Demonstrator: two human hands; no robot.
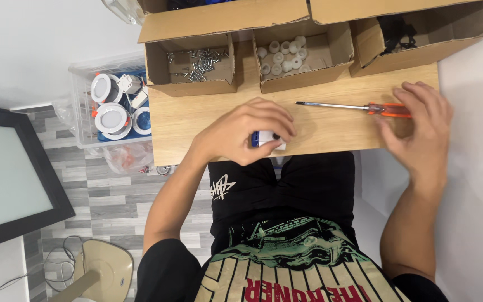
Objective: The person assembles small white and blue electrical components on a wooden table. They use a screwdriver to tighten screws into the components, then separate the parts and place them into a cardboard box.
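Observation:
My left hand (247, 131) is curled over a small white and blue part (265, 139) near the front edge of the wooden table (197, 120), gripping it. My right hand (420, 126) lies at the table's right end with fingers spread, its fingertips touching the orange handle of a screwdriver (359, 107). The screwdriver lies flat, its metal shaft pointing left. Most of the small part is hidden under my fingers.
Three open cardboard boxes stand along the back: one with screws (197, 60), one with white round caps (283, 55), one with black parts (395, 29). A clear plastic bin of round white lamp fittings (113, 109) sits left of the table. A dark screen (12, 173) is at far left.

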